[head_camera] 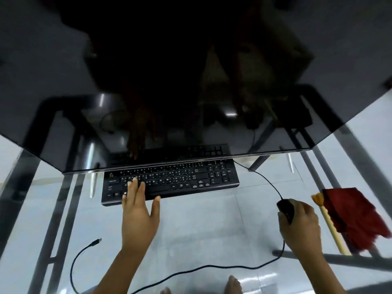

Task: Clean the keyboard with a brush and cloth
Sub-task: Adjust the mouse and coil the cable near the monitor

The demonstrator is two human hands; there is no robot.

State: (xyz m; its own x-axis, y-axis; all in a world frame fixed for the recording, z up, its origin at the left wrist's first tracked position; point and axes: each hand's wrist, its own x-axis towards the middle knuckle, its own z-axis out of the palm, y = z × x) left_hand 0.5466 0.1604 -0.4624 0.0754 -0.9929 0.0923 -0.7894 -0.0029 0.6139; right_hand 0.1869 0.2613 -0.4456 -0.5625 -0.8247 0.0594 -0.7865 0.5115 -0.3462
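Fingers [135, 187] of left hand [137, 211] lie straight on black plastic keyboard [191, 177] (on glass desk [212, 230]); right hand [301, 225] grips black corded mouse [286, 209].

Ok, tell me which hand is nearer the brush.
Right. The right hand grips the mouse just beside the brush, to its left; the left hand rests on the keyboard, much farther left.

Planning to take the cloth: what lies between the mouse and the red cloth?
Only the brush, beside the cloth; the right hand grips the mouse. Head view.
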